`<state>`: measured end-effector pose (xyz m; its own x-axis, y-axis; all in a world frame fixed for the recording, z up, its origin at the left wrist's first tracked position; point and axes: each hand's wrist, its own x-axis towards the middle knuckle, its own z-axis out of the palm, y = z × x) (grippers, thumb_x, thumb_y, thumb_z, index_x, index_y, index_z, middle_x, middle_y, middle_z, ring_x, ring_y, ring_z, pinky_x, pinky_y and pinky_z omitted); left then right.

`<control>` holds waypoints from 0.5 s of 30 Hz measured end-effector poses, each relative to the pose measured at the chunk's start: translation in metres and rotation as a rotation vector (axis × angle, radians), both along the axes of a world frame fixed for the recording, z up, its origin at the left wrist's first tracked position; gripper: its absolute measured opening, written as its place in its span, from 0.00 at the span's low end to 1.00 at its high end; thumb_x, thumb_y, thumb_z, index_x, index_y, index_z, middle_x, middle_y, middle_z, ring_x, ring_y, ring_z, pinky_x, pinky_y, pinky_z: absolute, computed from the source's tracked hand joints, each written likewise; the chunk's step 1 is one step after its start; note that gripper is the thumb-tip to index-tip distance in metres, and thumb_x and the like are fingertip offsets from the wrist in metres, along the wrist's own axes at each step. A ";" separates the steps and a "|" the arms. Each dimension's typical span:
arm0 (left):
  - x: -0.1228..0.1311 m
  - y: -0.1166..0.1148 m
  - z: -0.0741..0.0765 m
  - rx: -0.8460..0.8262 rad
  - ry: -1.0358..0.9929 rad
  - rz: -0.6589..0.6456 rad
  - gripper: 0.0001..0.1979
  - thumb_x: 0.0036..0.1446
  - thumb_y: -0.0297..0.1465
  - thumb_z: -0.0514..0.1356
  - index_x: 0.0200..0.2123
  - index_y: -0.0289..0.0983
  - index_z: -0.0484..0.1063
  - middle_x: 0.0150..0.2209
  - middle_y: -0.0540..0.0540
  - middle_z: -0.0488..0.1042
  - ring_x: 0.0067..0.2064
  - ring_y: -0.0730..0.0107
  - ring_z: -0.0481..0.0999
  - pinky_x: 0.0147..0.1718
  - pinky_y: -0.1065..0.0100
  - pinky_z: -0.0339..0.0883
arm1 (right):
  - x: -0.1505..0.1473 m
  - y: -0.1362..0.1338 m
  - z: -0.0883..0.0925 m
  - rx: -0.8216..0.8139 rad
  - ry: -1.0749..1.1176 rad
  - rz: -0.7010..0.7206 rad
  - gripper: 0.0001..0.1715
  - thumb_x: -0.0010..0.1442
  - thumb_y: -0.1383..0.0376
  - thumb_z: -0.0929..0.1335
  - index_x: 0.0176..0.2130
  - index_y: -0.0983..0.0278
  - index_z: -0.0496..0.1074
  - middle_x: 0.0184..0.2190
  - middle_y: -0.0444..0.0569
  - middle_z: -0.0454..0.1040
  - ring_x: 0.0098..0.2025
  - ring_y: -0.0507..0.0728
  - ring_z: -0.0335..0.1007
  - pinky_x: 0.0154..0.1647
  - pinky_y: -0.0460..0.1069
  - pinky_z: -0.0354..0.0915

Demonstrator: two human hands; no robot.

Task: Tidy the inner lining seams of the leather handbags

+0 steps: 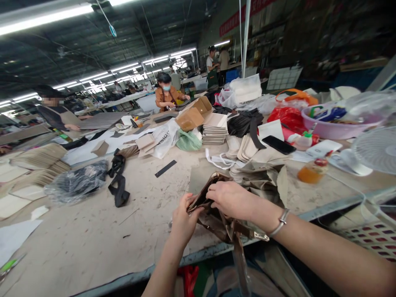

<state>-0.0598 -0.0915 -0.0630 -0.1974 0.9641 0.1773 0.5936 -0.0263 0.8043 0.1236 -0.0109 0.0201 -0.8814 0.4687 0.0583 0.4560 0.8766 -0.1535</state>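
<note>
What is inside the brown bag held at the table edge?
The brown bag shows only a dark opening, gripped by the left hand and right hand. The hands and its folded rim hide any contents.

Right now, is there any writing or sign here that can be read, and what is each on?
None reads clearly.
Red banner on the far wall: pale characters, too blurred to read.
White plastic bag on the table: dark lettering, creased and too small.
Blue hanging sign under the ceiling: too small.
</note>
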 end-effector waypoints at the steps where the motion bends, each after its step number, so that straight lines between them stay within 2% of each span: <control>1: -0.001 0.001 0.000 -0.001 0.039 -0.021 0.19 0.53 0.34 0.61 0.49 0.37 0.65 0.45 0.41 0.77 0.47 0.59 0.77 0.48 0.60 0.67 | -0.001 0.001 0.000 0.008 -0.025 -0.016 0.06 0.58 0.68 0.66 0.37 0.66 0.72 0.36 0.51 0.74 0.40 0.57 0.70 0.40 0.49 0.63; 5: -0.005 0.006 -0.001 0.016 0.137 -0.101 0.17 0.57 0.36 0.58 0.49 0.39 0.71 0.46 0.45 0.78 0.46 0.61 0.77 0.46 0.64 0.68 | 0.005 -0.001 0.000 0.044 -0.043 -0.057 0.07 0.60 0.68 0.64 0.35 0.65 0.72 0.33 0.50 0.74 0.36 0.56 0.71 0.35 0.48 0.60; 9: -0.005 0.012 0.000 0.025 0.143 -0.077 0.17 0.57 0.37 0.58 0.49 0.40 0.73 0.44 0.47 0.79 0.43 0.62 0.78 0.45 0.65 0.70 | 0.009 0.002 0.001 0.066 -0.030 -0.080 0.10 0.63 0.65 0.62 0.36 0.64 0.71 0.32 0.50 0.74 0.34 0.55 0.71 0.31 0.46 0.58; 15: -0.004 0.017 -0.001 -0.024 0.161 -0.026 0.15 0.57 0.39 0.58 0.45 0.43 0.76 0.41 0.49 0.80 0.41 0.61 0.79 0.41 0.66 0.71 | 0.004 0.017 -0.001 0.055 -0.031 -0.225 0.11 0.63 0.62 0.63 0.37 0.64 0.73 0.34 0.51 0.77 0.36 0.57 0.73 0.33 0.46 0.61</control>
